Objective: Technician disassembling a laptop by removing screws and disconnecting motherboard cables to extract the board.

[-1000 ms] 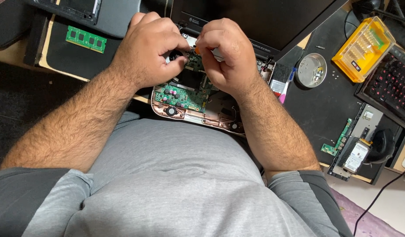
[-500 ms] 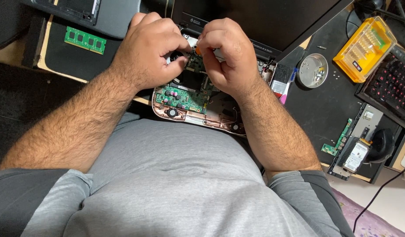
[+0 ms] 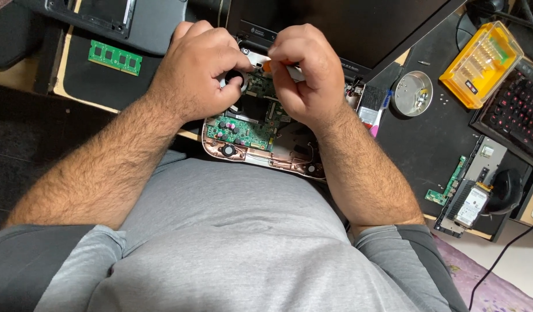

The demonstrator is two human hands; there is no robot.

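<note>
Almost nothing has changed in the last second: both hands stay at the same place over the opened laptop (image 3: 261, 136), so the fine work on one spot is probably still going on.

The left hand (image 3: 200, 72) is curled in a closed grip around a small dark round part (image 3: 235, 78) at the upper edge of the green circuit board (image 3: 243, 130); what exactly this part is, I cannot tell. The right hand (image 3: 307, 72) is closed around a thin tool with an orange and light-coloured handle (image 3: 278, 66), maybe a small screwdriver, and its tip is hidden between the two hands. The laptop lies at the near edge of the worktop (image 3: 422, 150), just in front of the person's grey shirt, with its copper-coloured frame and board exposed.

The worktop is dark and crowded. At 10 o'clock from the hands a green memory module (image 3: 114, 57) lies on a black mat. At 3 o'clock there is a round metal dish (image 3: 412, 93) with small screws, and further, at 2 o'clock, a yellow bit case (image 3: 481, 63). At 4 o'clock a hard drive (image 3: 471, 205) and a narrow green board (image 3: 448, 185) lie near the edge. A keyboard with red lights (image 3: 517, 112) is at the far right. A purple patterned cloth shows at the lower right.
</note>
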